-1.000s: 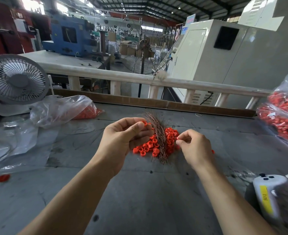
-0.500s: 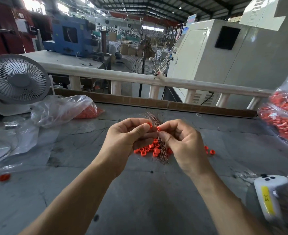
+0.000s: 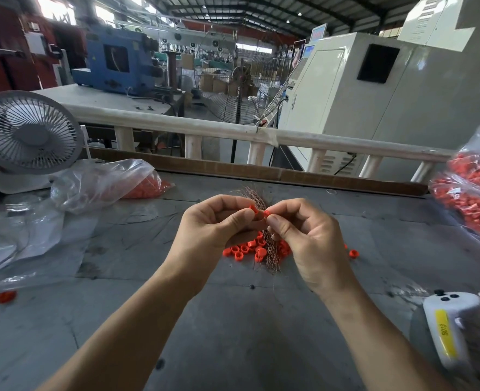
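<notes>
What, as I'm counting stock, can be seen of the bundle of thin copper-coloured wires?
The bundle of thin copper-coloured wires looks like bare metal strands, loosely gathered, splaying at the far end. It lies on the grey table among small orange plastic caps; the left hand and right hand hide its middle.

White desk fan far left, white controller near right, blue machine behind railing.

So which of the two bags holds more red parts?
The right bag, packed full; the left bag beside the fan is nearly empty, with parts only in one corner.
</notes>
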Demonstrator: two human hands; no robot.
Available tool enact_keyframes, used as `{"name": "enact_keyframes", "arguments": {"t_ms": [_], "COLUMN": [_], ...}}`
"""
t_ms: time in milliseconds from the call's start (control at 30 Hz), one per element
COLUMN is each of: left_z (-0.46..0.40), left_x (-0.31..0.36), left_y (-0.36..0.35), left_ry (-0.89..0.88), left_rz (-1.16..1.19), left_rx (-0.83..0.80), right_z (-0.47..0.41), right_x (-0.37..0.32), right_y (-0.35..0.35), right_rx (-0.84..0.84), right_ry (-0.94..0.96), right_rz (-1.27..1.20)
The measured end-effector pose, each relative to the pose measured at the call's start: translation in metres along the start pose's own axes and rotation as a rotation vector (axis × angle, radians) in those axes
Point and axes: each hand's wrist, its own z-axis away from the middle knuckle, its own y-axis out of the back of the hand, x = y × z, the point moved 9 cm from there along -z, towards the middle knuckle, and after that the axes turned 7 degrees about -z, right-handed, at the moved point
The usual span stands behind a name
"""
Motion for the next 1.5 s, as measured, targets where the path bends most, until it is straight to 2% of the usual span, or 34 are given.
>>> {"name": "enact_keyframes", "arguments": {"t_ms": [633, 933, 1100, 1500], "left_z": [0.001, 0.000, 0.000, 0.003], "left_x": [0.000, -0.002, -0.003, 0.004], "left_y": [-0.002, -0.001, -0.003, -0.003], "left_ry": [-0.022, -0.027, -0.045, -0.154], "left_rz": [-0.042, -0.103, -0.156, -0.308], "left_rx": [-0.029, -0.003, -0.002, 0.052], "right_z": [0.003, 0.003, 0.005, 0.005], "right_x": [0.013, -0.001, -0.013, -0.026], "right_y": [0.001, 0.003, -0.003, -0.006], "right_rx": [0.023, 0.073, 0.053, 0.050], "right_ry": [-0.136, 0.000, 0.101, 0.136], "right_rz": [-0.098, -0.006, 0.144, 0.297]}}
